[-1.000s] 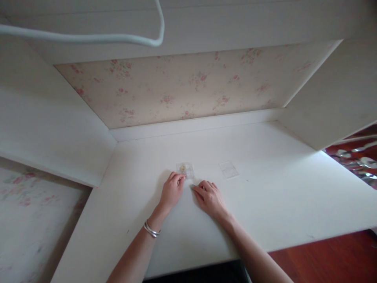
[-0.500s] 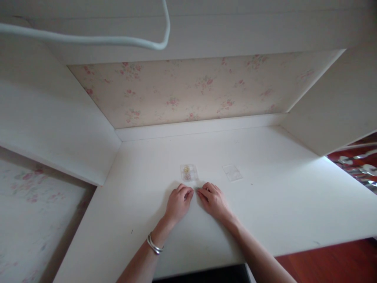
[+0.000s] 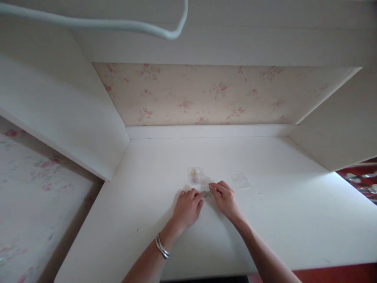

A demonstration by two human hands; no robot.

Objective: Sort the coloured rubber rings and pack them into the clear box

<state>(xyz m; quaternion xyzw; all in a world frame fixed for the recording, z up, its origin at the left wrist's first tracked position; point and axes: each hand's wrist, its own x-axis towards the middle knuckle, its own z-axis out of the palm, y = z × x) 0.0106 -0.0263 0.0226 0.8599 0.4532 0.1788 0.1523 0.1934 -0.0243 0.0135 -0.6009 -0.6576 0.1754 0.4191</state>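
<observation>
Small grey ring-like pieces (image 3: 207,193) lie on the white tabletop between my hands, too small to identify surely. My left hand (image 3: 187,206), with a silver bangle (image 3: 161,246) at the wrist, reaches its index fingertip to their left side. Its thumb is apart from that finger. Just right of the pieces, my right hand (image 3: 226,200) has thumb and fingers drawn into a pinch; what is in it cannot be made out. Beyond both hands lies a clear compartment box (image 3: 200,171) with small yellow and reddish rings in its left part. A clear flat lid (image 3: 240,179) lies farther right.
White panels (image 3: 97,129) stand left and right of the white tabletop (image 3: 165,157), with floral wallpaper (image 3: 203,98) behind. A white cable or tube (image 3: 118,24) crosses the upper left. Shiny objects (image 3: 361,184) lie beyond the right edge.
My hands have spread slightly apart, and the grey pieces between them now show. My left thumb has come away from the index fingertip. The camera view has shifted.
</observation>
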